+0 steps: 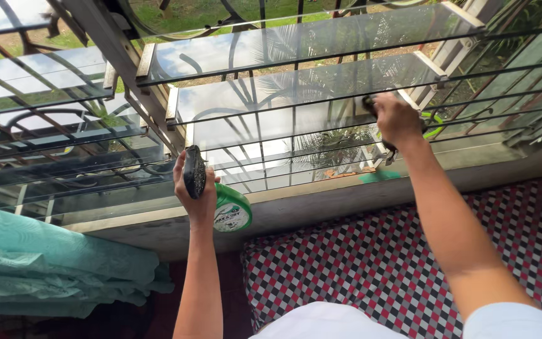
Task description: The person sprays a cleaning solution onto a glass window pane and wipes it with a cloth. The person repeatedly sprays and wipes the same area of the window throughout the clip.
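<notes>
Beyond the checkered mattress [371, 263], glass louvre slats [296, 85] need flat, even strokes: the right hand [396, 119] clenches a wiper there, while the left hand [196, 185] grips a green spray bottle [230, 210].

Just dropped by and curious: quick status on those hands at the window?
Left hand gripping green spray bottle. Right hand pressing dark wiper tool on glass louvre slat. Metal window bars run behind the slats.
</notes>
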